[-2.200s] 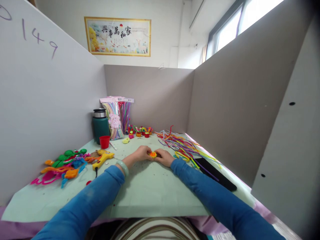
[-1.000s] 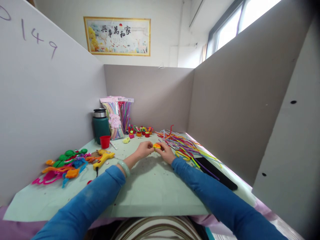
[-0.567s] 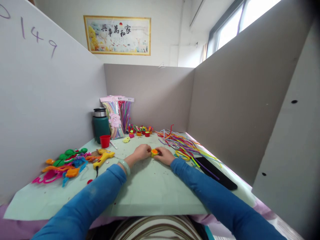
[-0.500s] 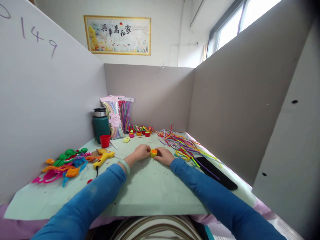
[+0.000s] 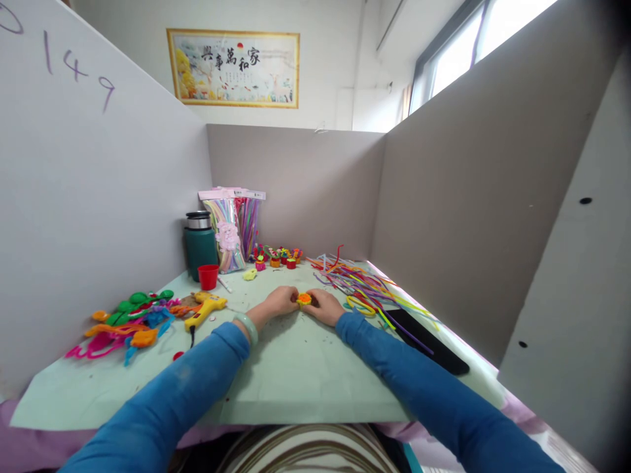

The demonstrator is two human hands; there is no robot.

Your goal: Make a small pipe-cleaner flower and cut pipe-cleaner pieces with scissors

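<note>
Both my hands meet at the middle of the pale green mat (image 5: 296,374). Between them sits a small orange and yellow pipe-cleaner piece (image 5: 303,299), low on the mat. My left hand (image 5: 279,302) pinches it from the left, fingers closed. From the right, my right hand (image 5: 323,305) grips the same piece, fingers curled. A pale green bangle (image 5: 245,327) is on my left wrist. Blue sleeves cover both arms.
A yellow glue gun (image 5: 204,309) lies left of my hands, with colourful pipe-cleaner shapes (image 5: 128,325) beyond. A red cup (image 5: 208,276), green flask (image 5: 199,243) and pipe-cleaner packs (image 5: 231,230) stand at the back left. Loose pipe cleaners (image 5: 365,286) and a black phone (image 5: 426,341) lie right. Partition walls enclose the desk.
A second ago my hands held the piece raised off the mat; they have since come down and towards me, and the piece now rests low between them.
</note>
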